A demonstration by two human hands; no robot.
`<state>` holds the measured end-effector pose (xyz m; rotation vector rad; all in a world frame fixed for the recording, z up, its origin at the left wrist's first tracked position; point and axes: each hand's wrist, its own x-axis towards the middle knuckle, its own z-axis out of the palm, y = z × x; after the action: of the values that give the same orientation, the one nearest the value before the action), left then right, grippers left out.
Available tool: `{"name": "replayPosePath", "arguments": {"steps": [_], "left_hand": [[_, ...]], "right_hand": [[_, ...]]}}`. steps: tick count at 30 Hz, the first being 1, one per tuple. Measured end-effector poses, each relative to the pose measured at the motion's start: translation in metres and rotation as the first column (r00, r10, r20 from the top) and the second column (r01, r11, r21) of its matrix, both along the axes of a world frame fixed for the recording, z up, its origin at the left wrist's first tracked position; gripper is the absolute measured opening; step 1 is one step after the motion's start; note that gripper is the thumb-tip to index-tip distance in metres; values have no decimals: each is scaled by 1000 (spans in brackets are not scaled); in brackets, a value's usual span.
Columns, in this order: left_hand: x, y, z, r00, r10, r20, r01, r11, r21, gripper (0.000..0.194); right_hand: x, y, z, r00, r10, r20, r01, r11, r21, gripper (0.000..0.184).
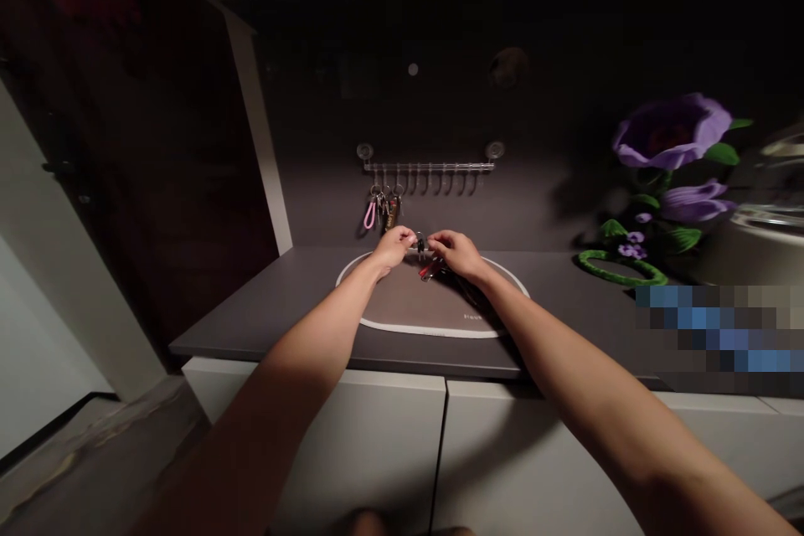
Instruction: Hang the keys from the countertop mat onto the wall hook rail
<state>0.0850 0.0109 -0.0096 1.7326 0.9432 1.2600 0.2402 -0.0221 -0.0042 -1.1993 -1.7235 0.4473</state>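
Note:
Over the brown oval mat (402, 306), my left hand (392, 249) pinches the edge of a thin metal key ring. A small bunch of dark keys (420, 246) hangs from the ring, between my two hands. My right hand (456, 251) is closed at the fingertips just right of the keys; what it pinches, if anything, is too small to make out. Below its fingers a red item with a metal end (428, 271) lies over the mat, partly hidden by the hand. Beyond my left hand, several keys with a pink strap (369, 216) hang on a clear hook rail (433, 167).
The mat lies on a dark countertop (264, 301) above white cabinet doors (377, 427). Purple artificial flowers (675, 134) and a green ring-shaped base (621, 272) stand at the right, beside a large pale container (760, 243). A dark door (144, 159) is at the left.

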Motion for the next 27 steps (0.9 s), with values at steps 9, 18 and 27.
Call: {"name": "replayPosePath", "arguments": {"steps": [9, 18, 27], "left_hand": [[0, -3, 6, 983, -142, 120, 145, 989, -20, 15], [0, -6, 8, 947, -232, 223, 245, 969, -30, 19], [3, -6, 9, 962, -182, 203, 186, 983, -2, 29]], "right_hand": [[-9, -5, -1, 945, 220, -242, -235, 971, -33, 22], [-11, -8, 0, 925, 255, -283, -266, 964, -4, 24], [-9, -3, -1, 963, 130, -235, -109, 989, 101, 30]]}}
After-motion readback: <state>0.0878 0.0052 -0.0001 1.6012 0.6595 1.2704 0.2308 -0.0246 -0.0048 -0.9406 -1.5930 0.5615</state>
